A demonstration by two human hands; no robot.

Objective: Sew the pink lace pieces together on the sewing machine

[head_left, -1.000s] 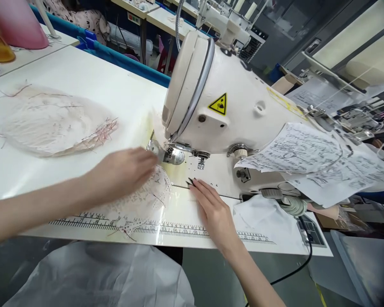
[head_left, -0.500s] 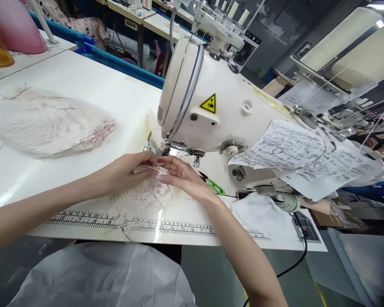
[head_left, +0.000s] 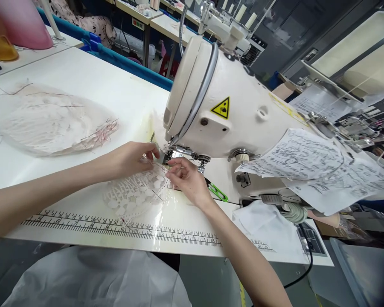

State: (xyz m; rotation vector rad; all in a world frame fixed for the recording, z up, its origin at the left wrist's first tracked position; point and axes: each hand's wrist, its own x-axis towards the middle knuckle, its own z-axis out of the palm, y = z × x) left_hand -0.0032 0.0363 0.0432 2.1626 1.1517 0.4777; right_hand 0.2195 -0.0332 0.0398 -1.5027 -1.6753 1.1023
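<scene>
A piece of white lace fabric (head_left: pixel 132 194) with loose dark red threads lies on the table in front of the sewing machine (head_left: pixel 205 102). My left hand (head_left: pixel 137 157) is closed on the lace's upper left edge, fingertips curled over it. At the lace's right edge, my right hand (head_left: pixel 187 177) pinches it between thumb and fingers. Both hands are just in front of the needle area, which the machine head and my fingers partly hide. Just right of my right hand lie green thread snips (head_left: pixel 218 192), their blades partly covered.
A stack of sheer lace pieces (head_left: pixel 51 119) with red thread ends lies at the left. A ruler strip (head_left: pixel 115 228) runs along the table's front edge. White cloth (head_left: pixel 262 226) lies at the right. Handwritten paper sheets (head_left: pixel 304 157) hang on the machine arm.
My hands have moved slightly apart, the left lifting a little. The lace now lies flatter and shows more of its pattern. The whole view has shifted a little.
</scene>
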